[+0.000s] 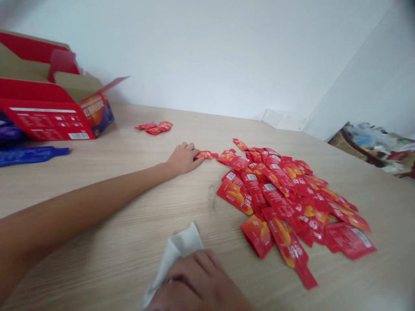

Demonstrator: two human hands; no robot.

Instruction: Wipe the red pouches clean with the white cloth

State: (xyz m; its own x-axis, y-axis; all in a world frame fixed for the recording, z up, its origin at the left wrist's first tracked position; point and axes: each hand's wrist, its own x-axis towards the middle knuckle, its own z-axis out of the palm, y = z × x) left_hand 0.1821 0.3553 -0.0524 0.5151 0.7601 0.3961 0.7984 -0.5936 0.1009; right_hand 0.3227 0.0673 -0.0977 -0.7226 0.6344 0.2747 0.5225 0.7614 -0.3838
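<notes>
My left hand (183, 159) reaches far across the wooden table (113, 242) and its fingertips pinch a small red sachet (205, 154) at the left edge of a big pile of red sachets (288, 198). My right hand (197, 285) lies near the bottom edge, fingers pressed down on a white cloth (180, 250) that sticks out to the upper left of it. The pile spreads to the right of both hands.
An open red cardboard box (52, 103) stands at the back left, with a blue packet (29, 155) in front of it. A few loose red sachets (154, 127) lie near the wall. A cluttered basket (376, 147) sits beyond the table's right edge.
</notes>
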